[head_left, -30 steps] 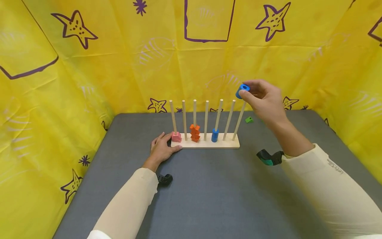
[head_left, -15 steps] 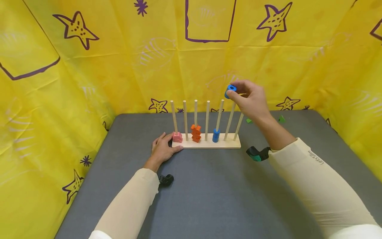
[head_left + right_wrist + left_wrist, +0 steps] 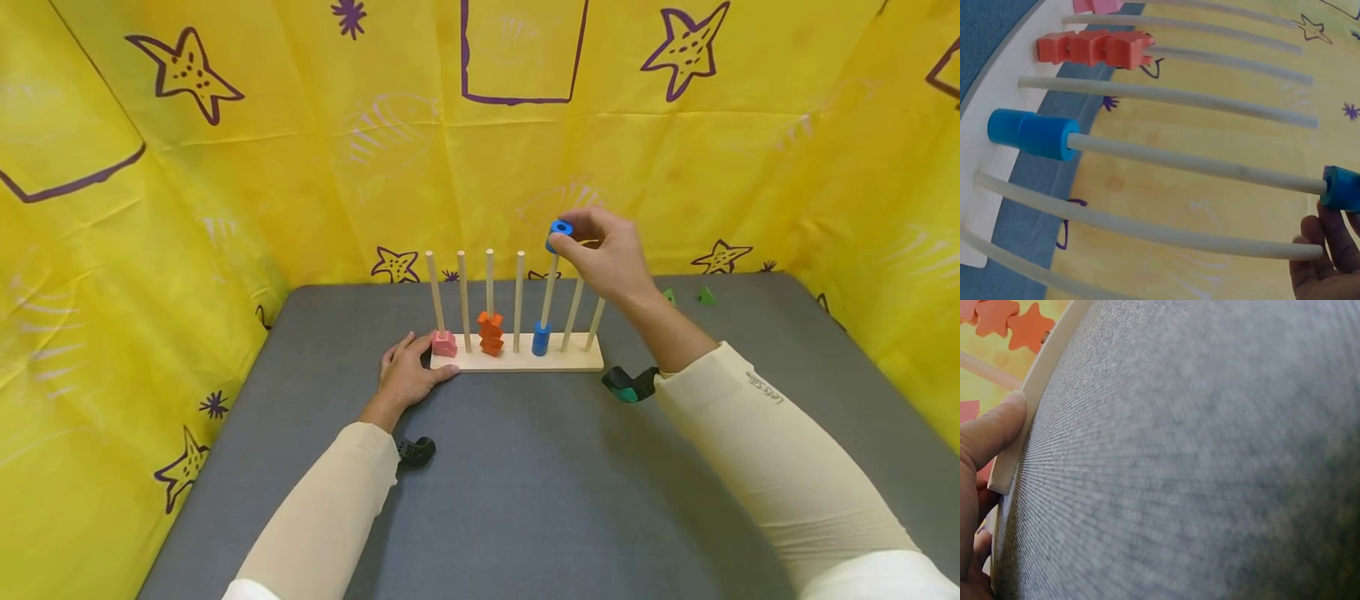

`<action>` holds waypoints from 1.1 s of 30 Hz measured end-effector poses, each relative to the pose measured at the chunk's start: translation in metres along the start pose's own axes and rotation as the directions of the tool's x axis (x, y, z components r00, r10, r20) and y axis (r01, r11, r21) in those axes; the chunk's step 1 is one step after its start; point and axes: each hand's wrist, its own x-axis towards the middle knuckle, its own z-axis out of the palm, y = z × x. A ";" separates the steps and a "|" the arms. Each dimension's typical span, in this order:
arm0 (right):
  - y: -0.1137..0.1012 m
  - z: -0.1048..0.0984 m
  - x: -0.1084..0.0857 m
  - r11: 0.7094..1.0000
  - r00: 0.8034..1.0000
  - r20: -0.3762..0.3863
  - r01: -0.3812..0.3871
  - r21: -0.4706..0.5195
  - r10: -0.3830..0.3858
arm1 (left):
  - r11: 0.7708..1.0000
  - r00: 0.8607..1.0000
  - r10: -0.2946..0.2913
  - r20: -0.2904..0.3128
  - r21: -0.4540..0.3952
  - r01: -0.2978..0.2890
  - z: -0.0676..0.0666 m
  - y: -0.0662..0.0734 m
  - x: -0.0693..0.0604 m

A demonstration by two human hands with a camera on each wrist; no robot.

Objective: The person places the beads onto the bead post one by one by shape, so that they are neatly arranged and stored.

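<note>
My right hand (image 3: 611,254) pinches a blue cylinder bead (image 3: 559,232) at the top of a wooden peg. In the right wrist view the peg's tip meets the hole of that bead (image 3: 1342,187). Lower on the same peg sit two blue beads (image 3: 1034,134), stacked against the base. My left hand (image 3: 407,372) grips the left end of the pale wooden peg board (image 3: 517,363), its thumb (image 3: 1007,422) against the front edge. Orange star-shaped beads (image 3: 491,335) are stacked on another peg, and pink beads (image 3: 444,343) sit on the leftmost one.
Several bare pegs (image 3: 518,300) stand upright on the board. Two small green beads (image 3: 707,296) lie on the grey table (image 3: 525,467) at the back right, one partly hidden by the right forearm. A yellow patterned cloth (image 3: 300,183) hangs behind and at both sides.
My right hand has moved left with the blue bead, from above the rightmost peg to the tip of the peg with the blue stack. The left hand has stayed at the board's end.
</note>
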 end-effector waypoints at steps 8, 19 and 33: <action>0.006 0.004 -0.002 0.998 0.999 -0.007 -0.039 0.057 0.039 | 1.000 1.000 0.004 0.005 0.000 -0.004 0.000 0.000 0.000; 0.020 0.012 -0.008 0.995 0.998 -0.039 -0.044 0.094 0.048 | 1.000 1.000 -0.010 0.007 0.001 0.010 0.000 0.000 0.000; 0.042 0.025 -0.016 0.955 0.988 -0.092 -0.097 0.279 0.127 | 1.000 1.000 -0.021 0.009 -0.019 0.021 -0.001 0.002 0.000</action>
